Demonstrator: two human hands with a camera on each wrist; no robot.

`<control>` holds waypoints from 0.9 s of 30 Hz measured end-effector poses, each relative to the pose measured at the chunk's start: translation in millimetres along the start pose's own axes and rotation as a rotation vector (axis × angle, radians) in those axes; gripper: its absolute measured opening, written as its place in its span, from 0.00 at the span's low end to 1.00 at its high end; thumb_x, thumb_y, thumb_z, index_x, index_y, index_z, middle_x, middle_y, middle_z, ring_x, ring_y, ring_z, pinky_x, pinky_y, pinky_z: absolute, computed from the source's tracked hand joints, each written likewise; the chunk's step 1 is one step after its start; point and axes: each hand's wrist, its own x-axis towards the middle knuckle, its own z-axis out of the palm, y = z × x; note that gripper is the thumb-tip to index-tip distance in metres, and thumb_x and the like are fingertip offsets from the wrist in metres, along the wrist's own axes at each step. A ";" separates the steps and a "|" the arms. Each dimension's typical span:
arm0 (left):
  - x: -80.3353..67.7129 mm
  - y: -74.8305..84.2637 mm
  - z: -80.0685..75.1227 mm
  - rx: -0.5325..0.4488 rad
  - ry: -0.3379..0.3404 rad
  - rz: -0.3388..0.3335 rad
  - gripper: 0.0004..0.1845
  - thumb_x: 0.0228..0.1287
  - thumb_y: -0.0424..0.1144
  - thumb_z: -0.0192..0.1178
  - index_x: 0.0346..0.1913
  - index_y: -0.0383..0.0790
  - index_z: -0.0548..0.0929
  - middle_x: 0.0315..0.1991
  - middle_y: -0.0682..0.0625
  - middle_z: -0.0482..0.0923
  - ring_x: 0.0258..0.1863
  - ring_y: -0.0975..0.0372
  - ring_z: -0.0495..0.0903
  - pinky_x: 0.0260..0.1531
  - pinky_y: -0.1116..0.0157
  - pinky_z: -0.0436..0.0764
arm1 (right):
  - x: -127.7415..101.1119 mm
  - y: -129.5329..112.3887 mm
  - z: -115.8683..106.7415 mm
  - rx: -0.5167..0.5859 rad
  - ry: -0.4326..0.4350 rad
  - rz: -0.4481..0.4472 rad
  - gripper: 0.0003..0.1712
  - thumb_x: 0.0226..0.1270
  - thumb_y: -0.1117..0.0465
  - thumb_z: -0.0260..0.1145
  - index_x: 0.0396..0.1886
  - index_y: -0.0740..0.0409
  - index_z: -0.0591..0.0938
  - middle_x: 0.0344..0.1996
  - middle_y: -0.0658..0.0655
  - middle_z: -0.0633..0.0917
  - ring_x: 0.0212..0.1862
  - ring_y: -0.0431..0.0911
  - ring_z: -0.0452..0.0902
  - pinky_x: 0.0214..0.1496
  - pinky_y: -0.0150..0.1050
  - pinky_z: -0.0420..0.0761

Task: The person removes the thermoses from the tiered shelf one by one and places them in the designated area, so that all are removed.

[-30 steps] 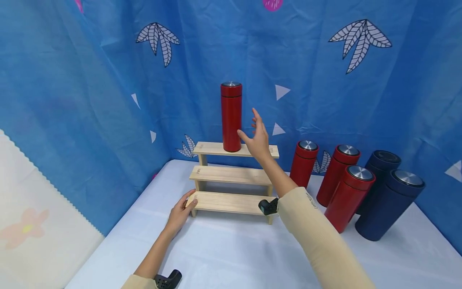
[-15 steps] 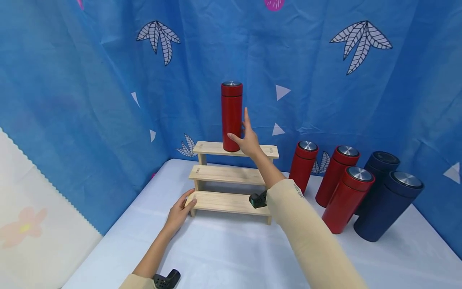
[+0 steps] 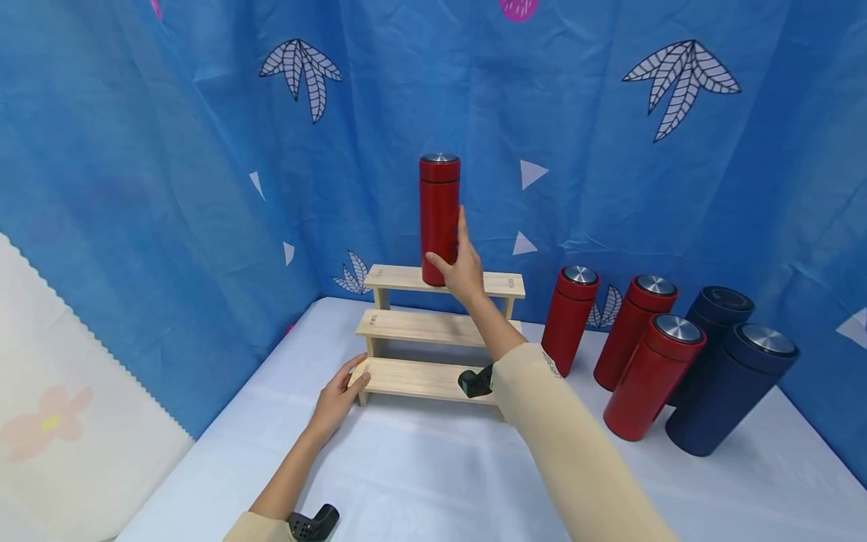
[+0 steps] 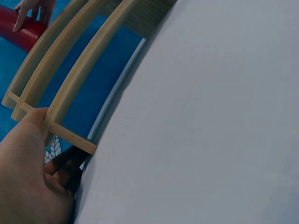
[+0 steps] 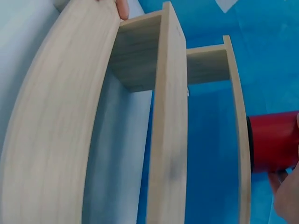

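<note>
Two hands busy, right hand [image 3: 463, 269] fingers straight against red flask [image 3: 439, 218] base, left hand [image 3: 336, 399] gripping wooden rack [image 3: 413, 376] corner, fingertips hidden.

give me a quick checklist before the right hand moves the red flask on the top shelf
1. Flask upright on the top step of the rack: ok.
2. Right hand on the flask: thumb and fingers touch its lower part, full wrap cannot tell.
3. Left hand steadying the rack's bottom step: ok.
4. Lower two steps free of items: ok.
5. Other flasks stand apart to the right on the table: ok.
</note>
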 end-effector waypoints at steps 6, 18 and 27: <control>0.5 2.3 -1.1 0.007 -0.005 -0.002 0.31 0.59 0.62 0.55 0.65 0.60 0.67 0.58 0.45 0.73 0.58 0.54 0.71 0.57 0.51 0.67 | -14.5 -0.9 -2.8 -0.024 0.086 -0.084 0.55 0.59 0.56 0.68 0.72 0.31 0.39 0.62 0.55 0.66 0.60 0.47 0.64 0.51 0.44 0.76; -1.3 1.5 -1.5 0.004 -0.015 -0.003 0.31 0.60 0.61 0.55 0.65 0.58 0.66 0.61 0.44 0.70 0.60 0.53 0.68 0.58 0.51 0.65 | -73.4 7.0 -29.1 0.019 0.153 -0.255 0.53 0.56 0.55 0.70 0.73 0.33 0.46 0.55 0.56 0.70 0.52 0.45 0.69 0.43 0.43 0.80; 0.1 1.8 -0.4 0.008 -0.008 0.000 0.31 0.59 0.61 0.55 0.65 0.59 0.67 0.59 0.45 0.72 0.58 0.54 0.71 0.57 0.52 0.66 | -120.0 13.1 -69.0 -0.071 0.202 -0.401 0.52 0.52 0.64 0.72 0.72 0.46 0.53 0.57 0.57 0.71 0.55 0.48 0.69 0.43 0.47 0.80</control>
